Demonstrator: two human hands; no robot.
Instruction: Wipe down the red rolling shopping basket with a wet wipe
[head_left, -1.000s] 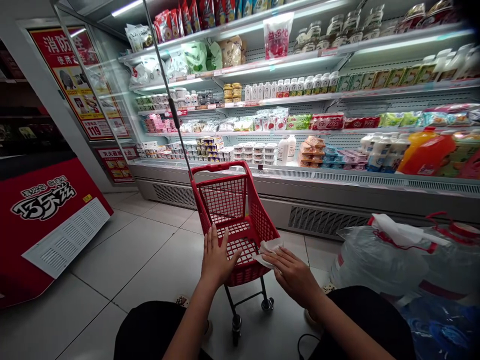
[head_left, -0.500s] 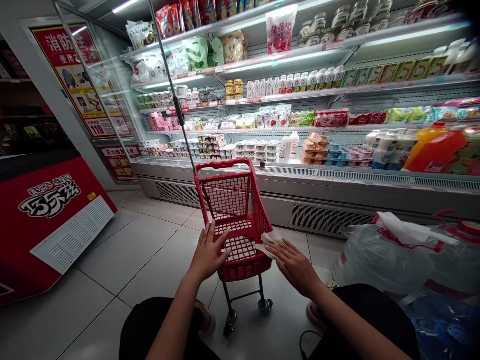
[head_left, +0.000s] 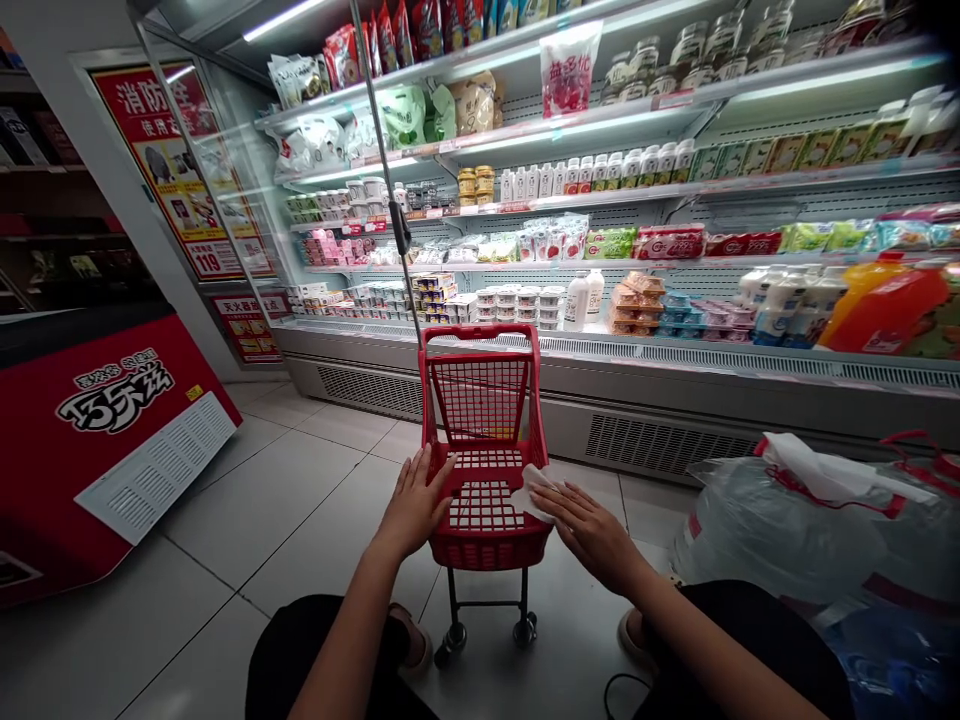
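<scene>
A small red shopping cart [head_left: 486,548] with a grid basket and dark wheeled legs stands upright on the tiles between my knees. My left hand [head_left: 414,505] lies at the basket's left rim, fingers spread, with nothing in it. At the right rim, my right hand [head_left: 589,525] has its fingers together over a white cloth or tissue [head_left: 534,490], pressed against the cart's side. Part of the cloth is hidden under the fingers.
Behind the cart runs an open refrigerated display [head_left: 645,350] stocked with packs and bottles. A red freezer [head_left: 112,440] stands at the left. Plastic-wrapped bottles [head_left: 772,530] sit at the right. A black cable [head_left: 622,680] lies near my right foot.
The cart has turned and now faces more squarely towards me, its handle farther right. Both hands remain at its rims. The whole view has shifted slightly.
</scene>
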